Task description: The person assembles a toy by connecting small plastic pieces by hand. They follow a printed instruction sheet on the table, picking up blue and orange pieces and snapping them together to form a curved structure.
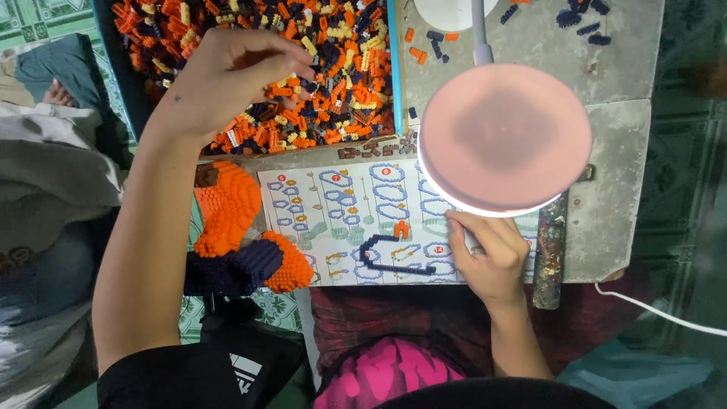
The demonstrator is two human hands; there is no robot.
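Note:
My left hand (227,76) reaches over a blue-rimmed tray (393,68) filled with small orange, dark navy and yellow building bricks (333,68), its fingertips pinched together among them. Whether a brick sits between the fingers I cannot tell. My right hand (488,254) rests on the right edge of a printed instruction sheet (341,204), fingers curled. A thin dark curved strip of joined bricks with an orange piece (394,254) lies on the sheet just left of that hand. A built orange and navy brick model (238,242) sits at the sheet's left end.
A round pink lamp head (503,136) on a white stalk hangs over the sheet's right part and hides it. A grey slab table (613,151) carries a few loose bricks (583,19) at the back. A white cable (659,310) runs off at the right.

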